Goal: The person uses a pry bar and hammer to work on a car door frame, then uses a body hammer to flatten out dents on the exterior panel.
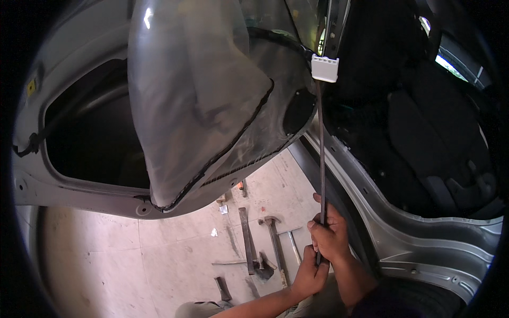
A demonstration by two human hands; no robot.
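Observation:
Both my hands grip a long thin dark metal rod (322, 148), which stands almost upright. My right hand (331, 233) is wrapped round it, and just below, my left hand (309, 276) closes on its lower end. The rod's upper part runs up to a white plastic piece (324, 69) at the edge of the car door; whether it ends there or passes behind, I cannot tell. A cloudy plastic sheet (196, 106) edged with black sealant hangs loose over the door's inner side. The grey metal door panel (95, 196) shows a large dark opening.
On the pale tiled floor (116, 233) lie a hammer (273, 238), a flat metal bar (246, 238), a second hammer-like tool (260, 261) and several smaller tools. The silver door sill (371, 222) curves along the right. Beyond it is a dark car seat (429, 122).

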